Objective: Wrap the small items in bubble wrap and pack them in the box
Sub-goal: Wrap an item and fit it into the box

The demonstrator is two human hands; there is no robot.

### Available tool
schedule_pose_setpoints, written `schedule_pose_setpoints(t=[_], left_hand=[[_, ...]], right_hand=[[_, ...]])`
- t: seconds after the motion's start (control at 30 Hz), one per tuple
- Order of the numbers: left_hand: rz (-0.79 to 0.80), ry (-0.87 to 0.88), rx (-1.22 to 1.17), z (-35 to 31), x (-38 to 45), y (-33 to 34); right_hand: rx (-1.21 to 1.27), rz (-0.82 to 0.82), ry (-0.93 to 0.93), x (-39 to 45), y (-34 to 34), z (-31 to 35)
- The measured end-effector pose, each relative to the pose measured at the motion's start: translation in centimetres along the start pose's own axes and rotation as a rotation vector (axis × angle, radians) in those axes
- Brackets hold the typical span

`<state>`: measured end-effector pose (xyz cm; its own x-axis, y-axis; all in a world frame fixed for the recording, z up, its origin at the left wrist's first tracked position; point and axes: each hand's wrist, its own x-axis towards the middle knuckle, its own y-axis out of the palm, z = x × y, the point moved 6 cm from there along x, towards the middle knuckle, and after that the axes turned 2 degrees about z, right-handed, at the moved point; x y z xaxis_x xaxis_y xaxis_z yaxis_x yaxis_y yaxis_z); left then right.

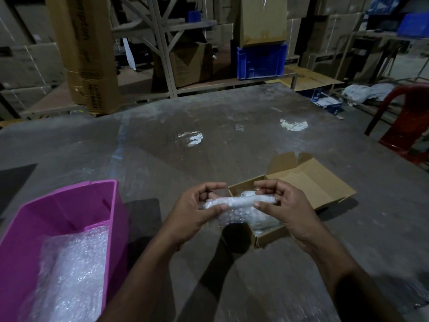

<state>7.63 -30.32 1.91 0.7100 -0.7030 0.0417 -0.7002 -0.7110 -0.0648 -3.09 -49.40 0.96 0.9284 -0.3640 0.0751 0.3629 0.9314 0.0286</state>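
A long thin bubble-wrapped roll [239, 202] is held level above the table, just over the near-left corner of the open cardboard box [308, 182]. My left hand [197, 210] pinches its left end between thumb and fingers. My right hand [283, 203] pinches its right end the same way. A loose flap of bubble wrap [234, 216] hangs below the roll. What the roll contains is hidden. Inside the box lie other wrapped bundles [262, 220], partly covered by my right hand.
A pink plastic bin [69, 205] with sheets of bubble wrap [72, 275] stands at the near left on the grey table [209, 140]. A red plastic chair [406, 126] stands at the right edge. Shelves, cardboard cartons and a blue crate [261, 61] fill the background.
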Motion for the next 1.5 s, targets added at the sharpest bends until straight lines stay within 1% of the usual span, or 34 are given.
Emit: schedule_pose_setpoints(t=[0.1, 0.2, 0.27, 0.43, 0.67, 0.77, 0.87, 0.97, 1.13, 1.2, 1.33, 1.43, 1.5], left_hand=[[-0.005, -0.002, 0.098, 0.2, 0.0, -0.4], [0.000, 0.006, 0.236, 0.7, 0.2, -0.7], [0.018, -0.001, 0.252, 0.9, 0.2, -0.6], [0.133, -0.063, 0.055, 1.1, 0.1, 0.7], [0.070, -0.152, -0.236, 2.2, 1.0, 1.4], [0.003, -0.133, -0.199, 2.4, 2.1, 1.4], [-0.035, -0.120, -0.146, 2.6, 3.5, 1.5], [-0.070, -0.086, -0.040, 2.5, 5.1, 1.4], [-0.220, -0.069, 0.170, 4.0, 8.2, 1.1], [-0.299, -0.070, 0.294, 4.8, 9.2, 1.2], [-0.436, -0.126, 0.641, 5.6, 10.1, 1.5], [-0.465, -0.154, 0.839, 5.8, 10.4, 1.9], [-0.477, -0.198, 0.915, 5.8, 10.4, 2.2]], right_hand=[[-0.012, 0.035, 0.044, -0.3, 0.2, -0.1], [0.019, 0.004, 0.057, -0.5, 0.1, -0.6], [0.020, -0.008, 0.055, -0.5, -0.1, -0.7], [0.024, -0.009, 0.056, -0.3, -1.1, -0.7], [0.037, -0.025, 0.029, 0.4, -2.4, -0.7], [-0.057, -0.044, 0.024, 1.4, -2.9, -0.6], [-0.072, -0.063, 0.062, 2.9, -3.8, -0.6], [-0.206, -0.075, 0.065, 4.8, -4.8, -1.0], [-0.589, -0.120, 0.018, 8.5, -6.0, -1.8], [-0.725, -0.094, 0.009, 9.8, -6.0, -2.5], [-0.941, -0.018, -0.012, 11.3, -5.9, -4.1], [-1.062, 0.066, -0.043, 12.1, -5.2, -4.7], [-1.145, 0.082, -0.066, 12.7, -4.7, -4.9]])
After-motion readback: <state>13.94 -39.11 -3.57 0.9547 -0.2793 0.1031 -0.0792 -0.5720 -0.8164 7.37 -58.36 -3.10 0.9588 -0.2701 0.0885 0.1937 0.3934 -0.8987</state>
